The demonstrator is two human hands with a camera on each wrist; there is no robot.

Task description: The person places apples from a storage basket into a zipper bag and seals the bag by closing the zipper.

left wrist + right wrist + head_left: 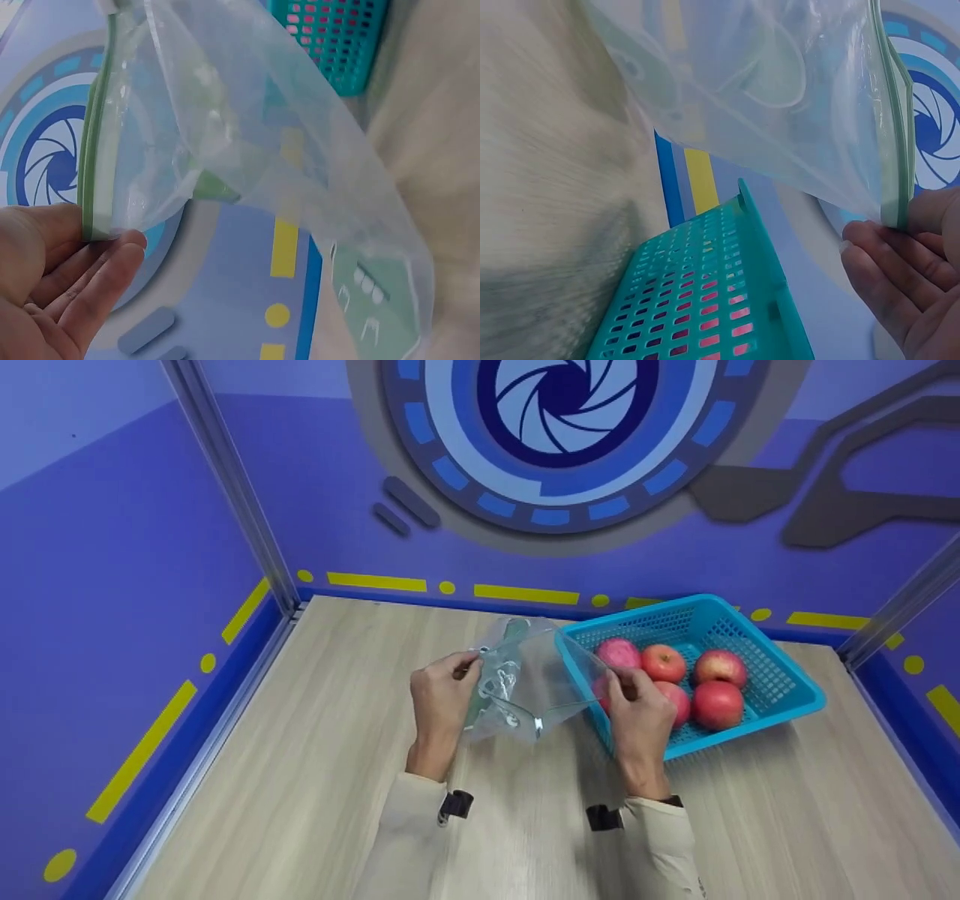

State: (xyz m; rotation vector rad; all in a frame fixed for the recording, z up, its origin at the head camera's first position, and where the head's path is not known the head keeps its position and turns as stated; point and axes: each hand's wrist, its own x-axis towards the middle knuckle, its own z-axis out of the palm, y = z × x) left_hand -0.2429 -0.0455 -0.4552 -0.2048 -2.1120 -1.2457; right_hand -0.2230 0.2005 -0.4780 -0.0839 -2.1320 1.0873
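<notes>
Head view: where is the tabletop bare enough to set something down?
Bare: the tabletop between the left wall and the left hand, and in front of the basket, right of the right sleeve. Crowded: around the plastic bag and inside the basket, among the apples.

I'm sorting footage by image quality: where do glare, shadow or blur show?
Head view: glints on the clear bag, faint shadow on the tabletop near the blue basket; left wrist view: pale glare on the bag, tabletop grain soft; right wrist view: dark shadow beside the basket.
</notes>
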